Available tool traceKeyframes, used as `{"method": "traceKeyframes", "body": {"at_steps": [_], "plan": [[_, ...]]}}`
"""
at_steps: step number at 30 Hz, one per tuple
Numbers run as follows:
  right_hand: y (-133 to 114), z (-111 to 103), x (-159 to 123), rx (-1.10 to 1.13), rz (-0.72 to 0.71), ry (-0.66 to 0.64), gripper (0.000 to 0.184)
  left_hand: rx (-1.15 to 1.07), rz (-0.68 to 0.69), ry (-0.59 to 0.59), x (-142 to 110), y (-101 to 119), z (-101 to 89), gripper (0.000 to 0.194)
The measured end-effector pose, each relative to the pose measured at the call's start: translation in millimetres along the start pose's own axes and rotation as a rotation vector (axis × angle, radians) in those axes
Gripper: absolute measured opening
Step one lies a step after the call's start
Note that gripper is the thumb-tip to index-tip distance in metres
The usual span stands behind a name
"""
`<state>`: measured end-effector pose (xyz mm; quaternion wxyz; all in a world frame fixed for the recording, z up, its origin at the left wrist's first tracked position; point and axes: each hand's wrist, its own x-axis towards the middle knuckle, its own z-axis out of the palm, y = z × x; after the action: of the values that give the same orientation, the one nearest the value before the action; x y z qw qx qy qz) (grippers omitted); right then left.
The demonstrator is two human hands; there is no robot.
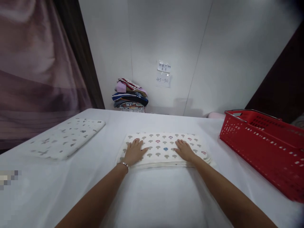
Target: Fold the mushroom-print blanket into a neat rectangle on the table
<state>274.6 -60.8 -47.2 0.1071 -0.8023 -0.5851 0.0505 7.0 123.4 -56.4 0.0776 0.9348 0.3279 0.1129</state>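
A folded cream cloth with a mushroom print (163, 146) lies flat in the middle of the white table (152, 196). My left hand (134, 152) rests palm down on its left part, fingers spread; a thin bracelet circles the wrist. My right hand (184, 150) lies flat on the right part of the same cloth, fingers stretched out. Neither hand grips anything.
A second folded white cloth with a grey cross print (67, 137) lies at the table's left. A red plastic basket (266, 142) stands at the right edge. A stack of folded clothes (130, 95) sits against the back wall under paper notes (163, 74).
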Motion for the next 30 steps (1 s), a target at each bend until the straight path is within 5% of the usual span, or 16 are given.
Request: {"method": "traceKeyframes", "body": {"at_steps": [3, 7, 16, 20, 26, 30], "plan": [[3.6, -0.3, 6.9, -0.024, 0.035, -0.091, 0.056, 0.021, -0.133, -0.107, 10.4, 0.4, -8.6, 0.054], [0.4, 2.5, 35.5, -0.065, -0.010, -0.104, 0.062, 0.096, -0.160, -0.088, 37.3, -5.6, -15.0, 0.064], [8.3, 29.6, 64.0, -0.057, -0.020, -0.057, 0.066, 0.131, -0.161, -0.022, 62.7, -49.1, 31.1, 0.077], [19.3, 24.6, 67.5, -0.032, -0.007, -0.088, 0.064, 0.144, -0.141, 0.003, 68.1, -59.5, 43.7, 0.077], [48.7, 7.4, 56.7, -0.088, 0.292, -0.048, 0.066, 0.157, -0.113, 0.027, 65.4, -58.2, 36.0, 0.076], [55.4, -0.9, 52.5, -0.055, 0.325, -0.111, 0.067, 0.159, -0.134, -0.003, 61.3, -49.0, 23.2, 0.075]]}}
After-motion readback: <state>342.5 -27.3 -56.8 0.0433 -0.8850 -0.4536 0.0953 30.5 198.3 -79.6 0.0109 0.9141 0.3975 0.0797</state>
